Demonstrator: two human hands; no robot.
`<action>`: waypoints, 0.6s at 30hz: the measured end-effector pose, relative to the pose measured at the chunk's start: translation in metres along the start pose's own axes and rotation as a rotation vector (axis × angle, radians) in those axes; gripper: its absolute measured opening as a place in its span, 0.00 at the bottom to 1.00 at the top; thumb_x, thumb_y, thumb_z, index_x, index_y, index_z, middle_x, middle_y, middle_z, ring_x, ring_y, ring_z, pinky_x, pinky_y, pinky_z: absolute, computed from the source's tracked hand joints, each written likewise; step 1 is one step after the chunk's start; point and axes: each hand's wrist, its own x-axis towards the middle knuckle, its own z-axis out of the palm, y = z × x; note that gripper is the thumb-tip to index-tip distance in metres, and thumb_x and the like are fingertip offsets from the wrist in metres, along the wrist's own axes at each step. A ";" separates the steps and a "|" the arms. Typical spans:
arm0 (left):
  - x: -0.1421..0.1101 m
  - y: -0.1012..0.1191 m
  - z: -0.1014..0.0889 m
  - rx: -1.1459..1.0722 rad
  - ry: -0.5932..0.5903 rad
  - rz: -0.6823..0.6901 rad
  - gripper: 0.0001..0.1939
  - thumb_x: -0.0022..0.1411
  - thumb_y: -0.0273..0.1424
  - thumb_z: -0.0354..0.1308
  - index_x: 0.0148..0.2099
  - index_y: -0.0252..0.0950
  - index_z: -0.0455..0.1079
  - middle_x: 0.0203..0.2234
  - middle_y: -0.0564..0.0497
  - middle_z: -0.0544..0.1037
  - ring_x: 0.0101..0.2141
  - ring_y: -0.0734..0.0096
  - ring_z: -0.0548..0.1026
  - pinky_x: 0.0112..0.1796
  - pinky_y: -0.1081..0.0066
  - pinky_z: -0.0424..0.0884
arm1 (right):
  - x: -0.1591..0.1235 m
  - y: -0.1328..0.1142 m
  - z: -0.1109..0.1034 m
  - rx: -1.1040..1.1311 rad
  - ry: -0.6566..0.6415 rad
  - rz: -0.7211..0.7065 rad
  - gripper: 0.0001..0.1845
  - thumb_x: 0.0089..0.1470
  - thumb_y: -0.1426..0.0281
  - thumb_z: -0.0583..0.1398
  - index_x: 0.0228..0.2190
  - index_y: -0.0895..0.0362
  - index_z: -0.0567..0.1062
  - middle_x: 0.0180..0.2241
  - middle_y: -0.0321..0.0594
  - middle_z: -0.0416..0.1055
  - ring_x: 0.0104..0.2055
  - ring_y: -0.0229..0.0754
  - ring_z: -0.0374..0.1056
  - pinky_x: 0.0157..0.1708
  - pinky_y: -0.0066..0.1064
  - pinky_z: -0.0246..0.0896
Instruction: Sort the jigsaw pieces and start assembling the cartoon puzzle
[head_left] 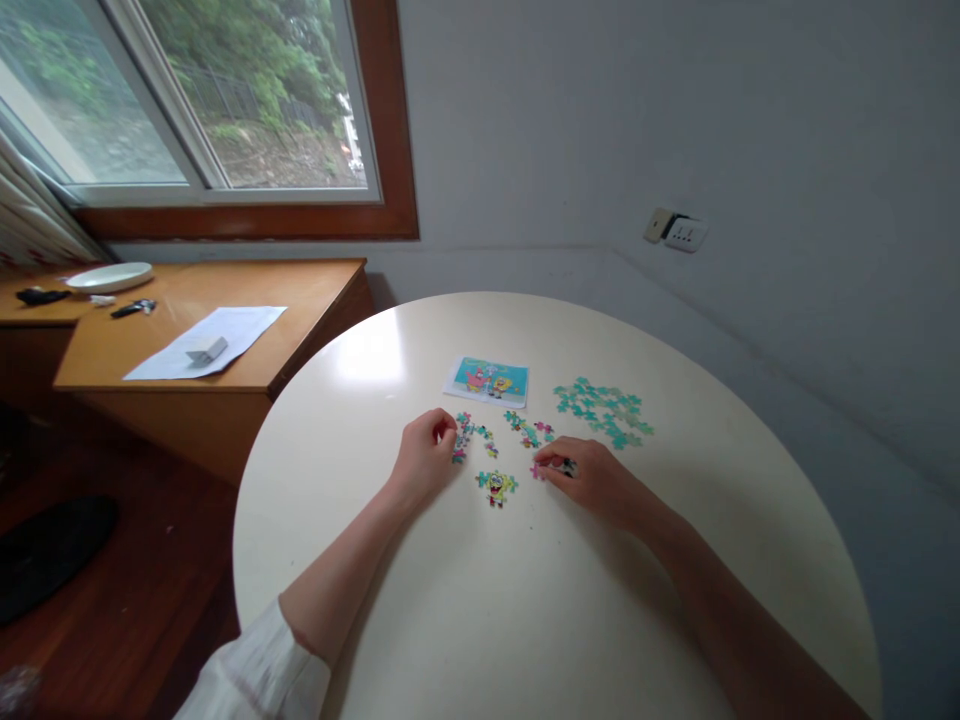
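Note:
On the round table lies a small joined cluster of jigsaw puzzle pieces [496, 487] showing a yellow cartoon figure. My right hand [592, 475] is to its right, thumb and fingers closed at a pink puzzle piece [536, 471]; more pieces show partly under the fingers. Left of the cluster, my left hand [426, 450] rests with its fingers curled together beside a group of colourful pieces [463, 432]. Whatever those fingers hold, if anything, is hidden. Further loose pieces [527, 430] lie between the hands. Behind them is a picture card [489, 381] with cartoon figures.
A spread of teal puzzle pieces [604, 408] lies on the right of the white round table [465, 620]. At the left stands a wooden desk [322, 300] with paper [240, 330], a small grey-white block [206, 350] and a white dish [110, 277]. A wall closes off the back.

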 end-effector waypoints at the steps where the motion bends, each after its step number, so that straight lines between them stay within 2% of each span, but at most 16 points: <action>1: 0.000 0.000 0.000 -0.001 -0.001 0.000 0.06 0.49 0.24 0.47 0.25 0.35 0.64 0.18 0.56 0.66 0.23 0.75 0.63 0.27 0.74 0.58 | 0.000 0.000 0.000 0.004 0.003 0.004 0.06 0.50 0.69 0.57 0.29 0.56 0.75 0.29 0.38 0.75 0.30 0.38 0.70 0.33 0.29 0.62; 13: 0.000 -0.001 0.000 -0.018 0.009 0.020 0.06 0.49 0.24 0.47 0.24 0.35 0.64 0.17 0.57 0.65 0.22 0.76 0.62 0.26 0.75 0.58 | 0.002 0.002 0.004 -0.078 0.032 0.003 0.10 0.53 0.69 0.53 0.28 0.56 0.74 0.29 0.40 0.74 0.32 0.40 0.68 0.33 0.30 0.60; 18: 0.000 -0.001 0.000 -0.022 0.008 0.022 0.07 0.49 0.25 0.47 0.24 0.35 0.65 0.17 0.56 0.66 0.22 0.76 0.62 0.26 0.75 0.58 | 0.002 0.001 0.005 -0.098 0.084 0.017 0.10 0.52 0.69 0.53 0.27 0.56 0.74 0.28 0.40 0.74 0.31 0.40 0.68 0.32 0.30 0.59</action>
